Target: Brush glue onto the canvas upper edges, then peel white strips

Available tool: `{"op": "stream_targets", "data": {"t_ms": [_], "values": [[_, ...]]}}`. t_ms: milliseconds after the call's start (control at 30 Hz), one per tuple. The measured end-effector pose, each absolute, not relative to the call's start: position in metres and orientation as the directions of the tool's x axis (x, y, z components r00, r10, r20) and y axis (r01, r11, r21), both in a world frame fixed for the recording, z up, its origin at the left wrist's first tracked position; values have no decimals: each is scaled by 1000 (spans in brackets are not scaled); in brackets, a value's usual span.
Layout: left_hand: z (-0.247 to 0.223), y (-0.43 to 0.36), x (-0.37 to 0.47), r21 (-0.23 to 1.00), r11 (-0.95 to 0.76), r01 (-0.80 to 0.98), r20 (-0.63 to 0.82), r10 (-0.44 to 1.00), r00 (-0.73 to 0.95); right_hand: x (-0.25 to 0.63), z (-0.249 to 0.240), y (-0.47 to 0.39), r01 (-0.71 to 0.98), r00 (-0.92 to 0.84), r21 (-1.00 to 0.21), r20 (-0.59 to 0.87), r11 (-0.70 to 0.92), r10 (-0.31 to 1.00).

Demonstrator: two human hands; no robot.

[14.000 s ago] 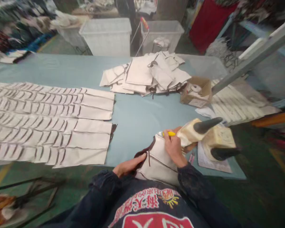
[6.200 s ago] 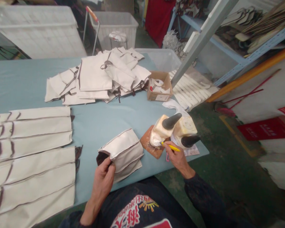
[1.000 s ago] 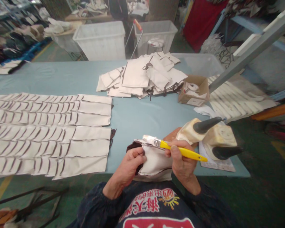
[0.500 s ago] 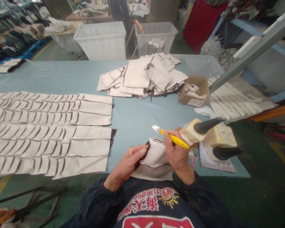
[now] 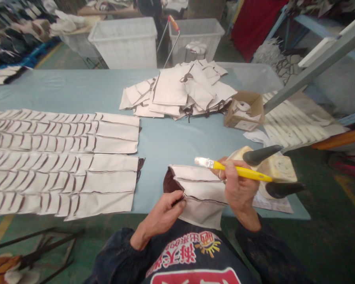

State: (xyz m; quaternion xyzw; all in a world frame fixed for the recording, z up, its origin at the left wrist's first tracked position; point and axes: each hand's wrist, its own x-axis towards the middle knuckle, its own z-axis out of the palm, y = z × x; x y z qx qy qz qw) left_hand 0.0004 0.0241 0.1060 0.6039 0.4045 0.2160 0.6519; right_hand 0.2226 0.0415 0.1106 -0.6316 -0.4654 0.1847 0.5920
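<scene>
Left hand (image 5: 167, 211) pinching fabric piece (image 5: 201, 187); pinched edge hidden by fingers.

Far off, two white bins (image 5: 126, 47) flank one orange-topped handle (image 5: 174, 23); toward the right are one cardboard box (image 5: 239, 123), two black cones (image 5: 262, 155), one yellow brush (image 5: 250, 173).

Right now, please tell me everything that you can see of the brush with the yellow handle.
The brush has a long, smooth yellow handle, plastic or painted by its look, a silvery metal-like collar and short, pale bristles that look coated in something whitish. It lies across the grip of the right hand, bristles toward the left, handle end toward the right. The bristles appear just beyond the far edge of the cream cloth piece; whether they touch anything is unclear. Fingers hide part of the handle.
</scene>
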Motion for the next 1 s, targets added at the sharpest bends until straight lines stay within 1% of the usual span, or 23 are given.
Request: {"op": "stream_targets", "data": {"t_ms": [100,233,400,533,667,800,933,1000], "values": [[103,24,-2,961,157,227,-261,783,564,221,125,23,181,489,-977,187,111,852],[101,24,-2,956,100,274,-233,826,513,210,129,9,124,434,-989,126,79,892],[107,26,1,953,84,292,-226,838,496,201,118,0,41,393,-999,26,11,919],[108,27,3,954,119,276,-245,837,489,202,116,-1,26,433,-999,41,33,900],[107,27,4,962,135,236,-234,854,465,202,122,1,60,376,-996,80,62,923],[106,28,4,964,135,230,-231,854,466,200,127,5,69,465,-994,110,88,879],[107,28,5,969,176,175,-237,866,440,197,132,8,56,366,-996,79,63,927],[108,29,5,958,255,130,-286,870,402,198,135,10,30,383,-996,88,82,920]]}}
